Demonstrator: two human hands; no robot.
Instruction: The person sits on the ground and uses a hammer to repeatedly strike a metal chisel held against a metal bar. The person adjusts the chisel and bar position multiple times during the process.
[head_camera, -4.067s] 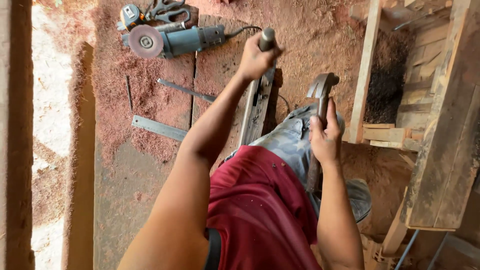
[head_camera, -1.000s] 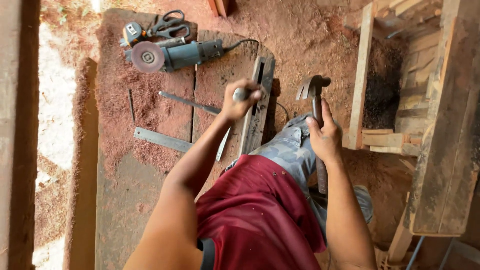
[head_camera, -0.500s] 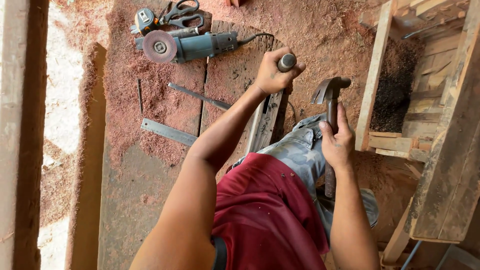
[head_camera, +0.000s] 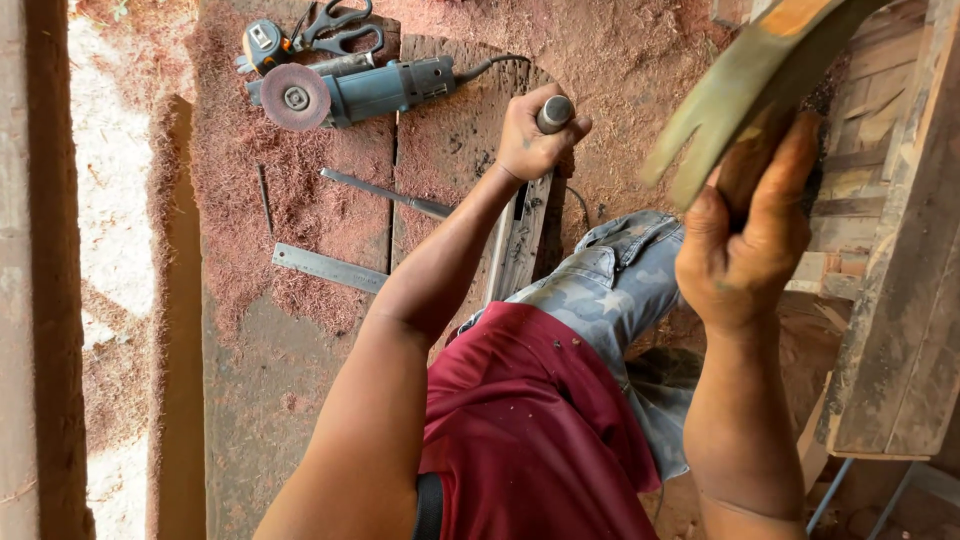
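Left hand (head_camera: 528, 135) is wrapped tight around a chisel handle (head_camera: 556, 112), its blade hidden below the fist against the upright wood strip (head_camera: 522, 240). Right hand (head_camera: 745, 245) clenches a raised claw hammer (head_camera: 745, 95) just under the head; it looks heavy, rigid, top-weighted, with a blurred claw.

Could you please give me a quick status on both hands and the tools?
Left hand grips chisel handle on wood strip. Right hand holds claw hammer raised. Angle grinder lies apart.
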